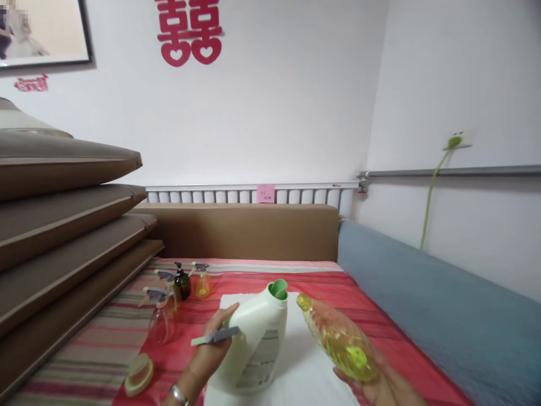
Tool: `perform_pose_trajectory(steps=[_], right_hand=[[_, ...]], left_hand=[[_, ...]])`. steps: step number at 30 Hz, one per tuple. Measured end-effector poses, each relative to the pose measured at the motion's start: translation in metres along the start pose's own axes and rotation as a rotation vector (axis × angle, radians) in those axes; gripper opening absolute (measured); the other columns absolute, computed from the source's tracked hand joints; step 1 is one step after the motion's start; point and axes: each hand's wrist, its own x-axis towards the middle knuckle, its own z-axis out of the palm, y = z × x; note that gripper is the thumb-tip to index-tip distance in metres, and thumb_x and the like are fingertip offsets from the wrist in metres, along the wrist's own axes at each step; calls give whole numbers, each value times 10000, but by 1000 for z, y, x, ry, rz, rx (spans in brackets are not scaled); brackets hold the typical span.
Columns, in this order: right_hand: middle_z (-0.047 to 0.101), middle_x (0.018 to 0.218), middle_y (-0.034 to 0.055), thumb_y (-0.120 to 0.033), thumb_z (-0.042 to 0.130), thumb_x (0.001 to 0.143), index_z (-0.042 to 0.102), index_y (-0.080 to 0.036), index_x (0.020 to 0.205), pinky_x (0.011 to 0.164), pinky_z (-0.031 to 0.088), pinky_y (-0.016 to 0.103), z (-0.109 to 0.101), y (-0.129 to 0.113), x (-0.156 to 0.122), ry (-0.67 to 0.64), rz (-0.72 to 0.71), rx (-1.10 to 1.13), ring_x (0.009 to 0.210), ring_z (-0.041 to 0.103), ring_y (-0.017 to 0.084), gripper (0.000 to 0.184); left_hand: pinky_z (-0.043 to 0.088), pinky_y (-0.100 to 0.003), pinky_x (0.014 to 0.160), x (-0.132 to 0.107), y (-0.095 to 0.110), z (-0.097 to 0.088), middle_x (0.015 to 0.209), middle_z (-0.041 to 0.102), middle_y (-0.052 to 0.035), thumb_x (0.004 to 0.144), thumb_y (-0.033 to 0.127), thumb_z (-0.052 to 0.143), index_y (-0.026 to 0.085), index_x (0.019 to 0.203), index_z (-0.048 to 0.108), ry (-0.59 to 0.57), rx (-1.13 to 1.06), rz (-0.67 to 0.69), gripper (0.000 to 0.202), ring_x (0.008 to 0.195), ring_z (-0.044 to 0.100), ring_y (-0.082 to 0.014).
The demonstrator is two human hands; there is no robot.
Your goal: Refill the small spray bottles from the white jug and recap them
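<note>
My left hand (211, 344) is closed around the handle of a large white detergent jug (253, 344) with a green open spout, and its fingers also pinch a grey and green spray nozzle (215, 337). The jug stands tilted on a white towel (308, 372). My right hand (384, 386) grips the base of a clear bottle of yellow liquid (338, 338), held slanted with its open neck close to the jug's spout.
Several small spray bottles (181, 285) stand on the red striped sheet (127, 338) at the left. A round cap (138, 374) lies near the front. Stacked brown cushions (63, 225) rise at the left. A blue padded edge (422, 304) runs along the right.
</note>
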Motion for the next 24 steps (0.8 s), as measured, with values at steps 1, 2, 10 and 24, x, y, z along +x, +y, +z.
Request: perform_pose_trajectory(steps=[1,2,10,24], right_hand=[[647,1188,69,-516,743,619,646,-259,1047,872,507,461,3,-8,2,-12,-26,-11,1126,555,314,508],[630,1215,70,-501,736,639,629,-253,1085,896,498,449,6,-16,4,-26,-48,-29,1139,548,304,522],[636,1202,75,-407,665,759,572,-205,1150,861,532,371,-2,-57,22,-64,-139,-201,1116,572,265,449],[694,1051,44,-443,665,727,586,-261,954,789,540,340,31,-106,27,-73,-171,-637,953,652,238,302]], left_hand=[[390,-419,1032,1,1,3,1183,633,-42,702,81,503,268,1176,589,-2,25,38,517,1142,538,-228],[399,-422,1025,3,2,5,1187,632,-39,700,78,505,279,1175,590,-7,47,75,523,1137,543,-231],[447,-364,978,16,17,10,1182,634,-25,690,36,478,318,1214,556,-114,106,175,600,1091,574,-217],[471,-326,944,15,28,9,1161,642,-20,687,14,474,312,1196,565,-118,124,188,597,1054,592,-196]])
